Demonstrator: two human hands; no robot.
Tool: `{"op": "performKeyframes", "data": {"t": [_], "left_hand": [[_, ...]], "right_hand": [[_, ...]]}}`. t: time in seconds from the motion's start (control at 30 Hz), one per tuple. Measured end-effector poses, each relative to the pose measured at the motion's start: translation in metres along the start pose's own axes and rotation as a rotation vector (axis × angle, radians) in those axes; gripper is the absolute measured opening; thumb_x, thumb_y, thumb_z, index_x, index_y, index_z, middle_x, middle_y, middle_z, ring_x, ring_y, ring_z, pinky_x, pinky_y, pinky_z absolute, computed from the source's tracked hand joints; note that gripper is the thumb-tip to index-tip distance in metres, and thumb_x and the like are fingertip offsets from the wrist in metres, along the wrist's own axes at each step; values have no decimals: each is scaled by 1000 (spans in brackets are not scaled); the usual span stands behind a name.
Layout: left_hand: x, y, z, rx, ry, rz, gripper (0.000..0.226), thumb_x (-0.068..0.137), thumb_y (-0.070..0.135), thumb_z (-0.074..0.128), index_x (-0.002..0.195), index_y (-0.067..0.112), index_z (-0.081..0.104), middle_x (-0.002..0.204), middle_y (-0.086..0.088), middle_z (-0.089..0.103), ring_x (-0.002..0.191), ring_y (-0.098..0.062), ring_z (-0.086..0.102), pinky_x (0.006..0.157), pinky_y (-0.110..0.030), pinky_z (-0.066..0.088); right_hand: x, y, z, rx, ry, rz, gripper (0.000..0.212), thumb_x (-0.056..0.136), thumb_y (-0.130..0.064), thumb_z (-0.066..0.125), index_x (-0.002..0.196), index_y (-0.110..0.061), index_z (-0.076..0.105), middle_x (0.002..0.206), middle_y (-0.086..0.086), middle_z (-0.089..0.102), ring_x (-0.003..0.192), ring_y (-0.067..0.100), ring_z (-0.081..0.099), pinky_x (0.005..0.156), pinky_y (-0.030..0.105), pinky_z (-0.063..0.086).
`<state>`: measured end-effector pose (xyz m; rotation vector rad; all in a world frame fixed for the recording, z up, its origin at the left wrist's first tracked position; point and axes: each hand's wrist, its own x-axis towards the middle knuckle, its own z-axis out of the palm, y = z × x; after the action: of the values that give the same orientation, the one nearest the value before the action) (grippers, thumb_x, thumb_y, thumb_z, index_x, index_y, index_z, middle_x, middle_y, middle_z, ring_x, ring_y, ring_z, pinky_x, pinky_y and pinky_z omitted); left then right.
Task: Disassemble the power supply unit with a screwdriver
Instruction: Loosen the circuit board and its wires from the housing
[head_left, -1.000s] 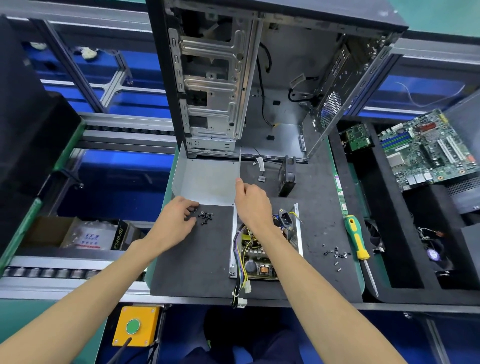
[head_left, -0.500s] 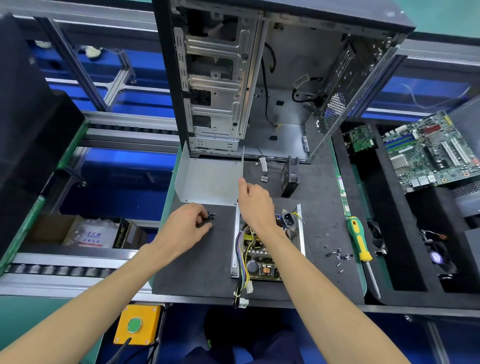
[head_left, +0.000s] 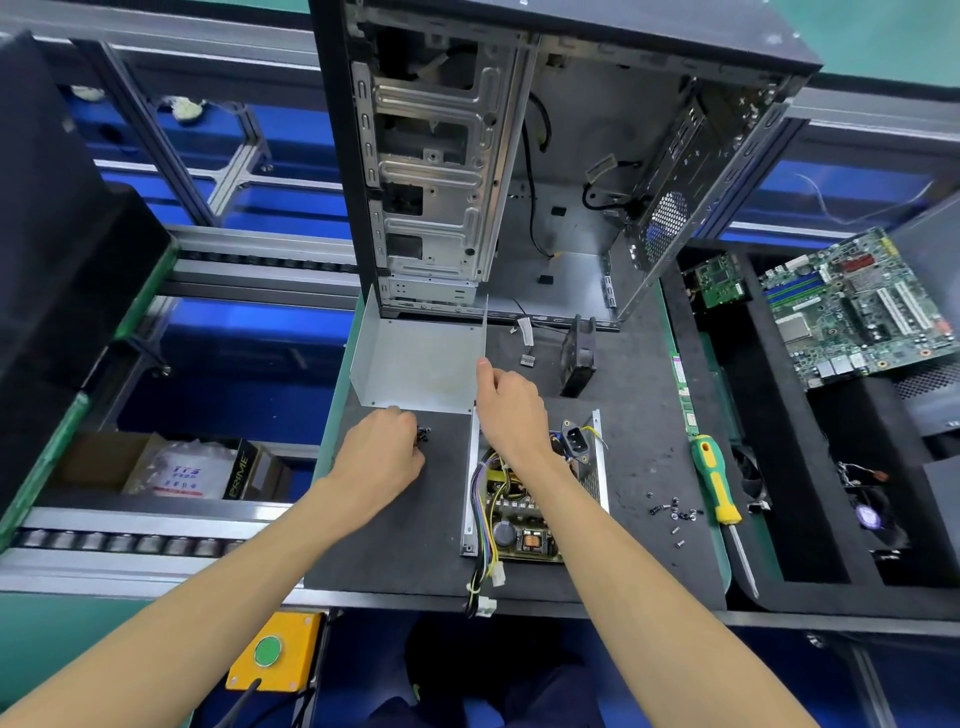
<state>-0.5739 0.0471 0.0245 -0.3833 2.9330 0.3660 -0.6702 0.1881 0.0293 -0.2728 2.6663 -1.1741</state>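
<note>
The opened power supply (head_left: 524, 499) lies flat on the black mat (head_left: 395, 545), its circuit board, coils and bundle of coloured wires exposed, with a plug socket at its far end. Its removed metal cover (head_left: 415, 364) sits just beyond it and to its left, one side wall standing upright along the cover's right edge. The right hand (head_left: 511, 410) reaches over the far end of the power supply, fingers curled, with the fingertips at the upright edge of the cover; whether they pinch it or merely touch it cannot be told. The left hand (head_left: 382, 447) rests on the mat to the left of the power supply, fingers curled in over a small heap of black screws (head_left: 423, 435); whether it has any screw in its grasp is hidden. To the right of the power supply a second scatter of loose screws (head_left: 672, 514) lies on the mat, and just beyond them a screwdriver (head_left: 719, 493) with a green and yellow handle lies untouched. An empty computer case (head_left: 545, 156) stands behind the power supply, a small black fan (head_left: 577, 358) on edge between them.
</note>
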Motion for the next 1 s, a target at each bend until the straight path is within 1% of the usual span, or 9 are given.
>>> {"op": "performKeyframes", "data": {"t": [0.07, 0.2, 0.37, 0.5, 0.63, 0.73, 0.83, 0.93, 1.0], "left_hand": [[0, 0, -1, 37, 11, 0, 7, 84, 11, 55, 78, 7, 57, 83, -6, 54, 77, -24, 49, 61, -35, 43], [-3, -6, -2, 57, 43, -18, 13, 82, 12, 55, 71, 9, 49, 77, -4, 50, 74, -24, 45, 58, -33, 34], [-9, -21, 1, 11, 60, -41, 11, 80, 17, 58, 74, 9, 53, 79, -2, 54, 73, -21, 47, 57, -33, 37], [-17, -35, 4, -139, 50, -58, 12, 79, 22, 63, 73, 16, 54, 75, 4, 56, 71, -19, 52, 62, -33, 47], [-22, -47, 5, -403, 106, -123, 16, 77, 18, 72, 71, 25, 59, 68, 10, 60, 66, -7, 57, 60, -20, 41], [-24, -54, 3, -566, 147, -170, 22, 77, 10, 76, 69, 22, 60, 68, 9, 64, 65, -5, 59, 58, -11, 41], [-21, -60, -2, -652, 164, -218, 22, 78, 6, 77, 68, 20, 62, 66, 9, 66, 60, -4, 59, 58, -9, 43], [-19, -65, -6, -721, 116, -230, 18, 82, 6, 77, 84, 23, 70, 70, 8, 71, 62, -9, 65, 64, -13, 48], [-17, -68, -6, -740, 114, -229, 19, 86, 6, 74, 93, 23, 74, 70, 8, 73, 62, -7, 67, 67, -14, 51]], "right_hand": [[0, 0, 0, 4, 0, -2, 58, 108, -45, 33, 56, -19, 37, 59, 1, 50, 61, 24, 48, 66, 39, 42], [-1, 0, -1, 0, -4, -13, 57, 108, -44, 33, 56, -20, 37, 59, 0, 49, 62, 26, 48, 66, 39, 42], [0, 1, 0, -1, 0, -15, 58, 108, -44, 33, 56, -19, 35, 56, 0, 48, 56, 20, 45, 63, 37, 38], [0, 1, 0, -1, -2, -14, 57, 108, -45, 33, 57, -19, 37, 58, 0, 51, 57, 20, 47, 63, 37, 40], [1, 1, 0, 0, -1, -13, 57, 108, -45, 33, 57, -19, 37, 59, 0, 51, 58, 21, 48, 63, 37, 41], [1, 1, 0, -12, -2, -15, 57, 108, -45, 32, 57, -19, 37, 60, 1, 52, 58, 21, 48, 64, 38, 41], [1, 1, 0, -16, -2, -13, 57, 107, -45, 32, 57, -19, 38, 60, 1, 52, 59, 21, 48, 65, 38, 42], [2, 2, 1, -9, -7, -11, 57, 107, -46, 32, 57, -19, 38, 60, 0, 52, 58, 20, 48, 64, 37, 43], [2, 2, 1, -15, -1, -7, 57, 107, -46, 32, 57, -19, 37, 58, -1, 51, 57, 17, 47, 62, 37, 40]]}}
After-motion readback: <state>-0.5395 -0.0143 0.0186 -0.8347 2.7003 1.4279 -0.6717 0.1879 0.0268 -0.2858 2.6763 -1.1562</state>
